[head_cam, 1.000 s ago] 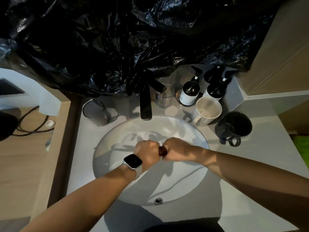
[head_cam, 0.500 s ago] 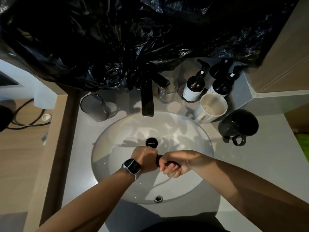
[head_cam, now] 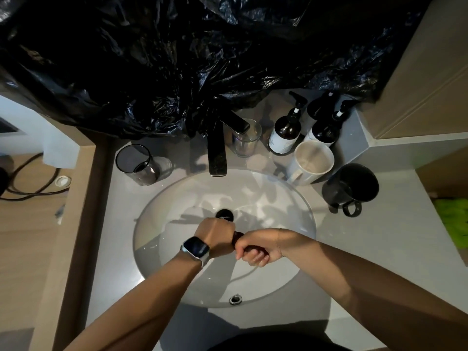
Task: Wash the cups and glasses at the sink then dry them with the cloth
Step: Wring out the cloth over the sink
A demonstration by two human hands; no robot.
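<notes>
Over the white sink basin [head_cam: 278,211], my left hand [head_cam: 217,236], with a watch on its wrist, and my right hand [head_cam: 260,247] are both fisted, knuckles almost touching. A small dark object [head_cam: 238,236] is gripped between them; what it is cannot be made out. On the counter stand a dark glass [head_cam: 136,164] at the back left, a clear glass [head_cam: 247,141] behind the black faucet [head_cam: 217,153], a white mug [head_cam: 312,162] and a black mug [head_cam: 350,188] at the right. No water runs.
Two pump bottles [head_cam: 285,133] [head_cam: 324,130] stand behind the white mug. Black plastic sheeting [head_cam: 202,59] hangs over the back wall. A green cloth [head_cam: 455,219] lies at the far right edge. A cable [head_cam: 25,178] rests on the wooden shelf left.
Both hands have drawn toward me over the basin, uncovering the drain. My right hand has turned so its curled fingers face down.
</notes>
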